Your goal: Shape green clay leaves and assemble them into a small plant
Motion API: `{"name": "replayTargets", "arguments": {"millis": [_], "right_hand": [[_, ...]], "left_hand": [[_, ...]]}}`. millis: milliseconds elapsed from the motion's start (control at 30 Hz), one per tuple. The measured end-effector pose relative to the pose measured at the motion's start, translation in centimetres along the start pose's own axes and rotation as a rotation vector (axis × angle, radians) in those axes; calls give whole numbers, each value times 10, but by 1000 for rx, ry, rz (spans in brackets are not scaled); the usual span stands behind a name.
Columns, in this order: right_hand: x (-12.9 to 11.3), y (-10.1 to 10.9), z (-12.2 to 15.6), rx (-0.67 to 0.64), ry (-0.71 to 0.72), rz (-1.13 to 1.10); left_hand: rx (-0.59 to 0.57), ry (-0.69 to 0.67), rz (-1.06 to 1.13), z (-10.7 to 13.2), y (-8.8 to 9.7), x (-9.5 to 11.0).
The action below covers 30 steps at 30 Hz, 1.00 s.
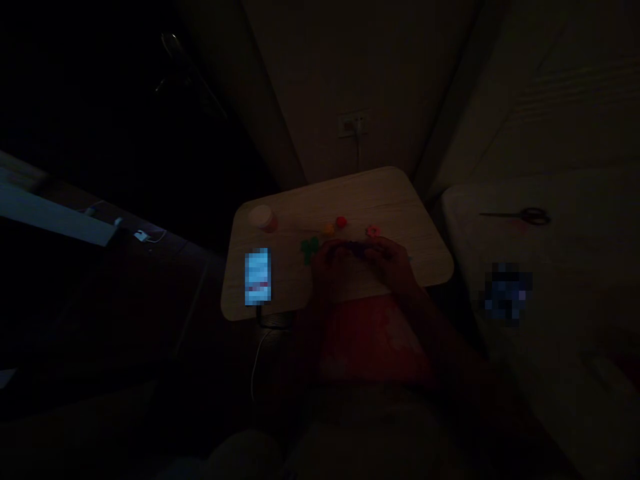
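Observation:
The scene is very dark. Over the front of a small wooden table (400, 200), my left hand (327, 261) and my right hand (394, 261) are close together. Between them is a dark purple piece (358, 249), with the fingers of both hands closed on its ends; its exact kind is too dark to make out. Just left of my left hand lies a green lobed piece (309, 249). Beyond the hands sit a small red round piece (341, 221) and an orange-yellow piece (328, 229). A pinkish-red flower-shaped ring (373, 231) lies beside my right hand's fingers.
A jar with a pale lid (263, 218) stands at the table's back left. A lit phone (258, 277) with a cable is at the front left. Scissors (535, 215) and a blurred dark object (507, 293) lie on the pale surface at right. A wall socket (354, 125) is behind.

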State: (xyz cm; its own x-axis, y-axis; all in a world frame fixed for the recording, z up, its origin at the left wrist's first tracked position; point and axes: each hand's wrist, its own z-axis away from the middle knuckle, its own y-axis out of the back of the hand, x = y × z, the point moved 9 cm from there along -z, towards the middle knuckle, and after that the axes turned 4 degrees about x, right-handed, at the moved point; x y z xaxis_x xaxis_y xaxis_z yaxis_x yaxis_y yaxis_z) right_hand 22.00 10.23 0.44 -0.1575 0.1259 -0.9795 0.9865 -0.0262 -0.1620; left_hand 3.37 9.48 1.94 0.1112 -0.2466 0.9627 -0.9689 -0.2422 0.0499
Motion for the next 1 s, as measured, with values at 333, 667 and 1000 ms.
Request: {"name": "replayTargets", "arguments": {"millis": [333,667,1000], "right_hand": [[-2,0,1,18,-17,80],[1,1,1,-8,41,209],[-4,-6,3,-87,63,200]], "left_hand": [[-46,-45,36,0,-4,9],[-203,37,-41,5,-19,2],[-124,-9,-157,7,-12,1]]}}
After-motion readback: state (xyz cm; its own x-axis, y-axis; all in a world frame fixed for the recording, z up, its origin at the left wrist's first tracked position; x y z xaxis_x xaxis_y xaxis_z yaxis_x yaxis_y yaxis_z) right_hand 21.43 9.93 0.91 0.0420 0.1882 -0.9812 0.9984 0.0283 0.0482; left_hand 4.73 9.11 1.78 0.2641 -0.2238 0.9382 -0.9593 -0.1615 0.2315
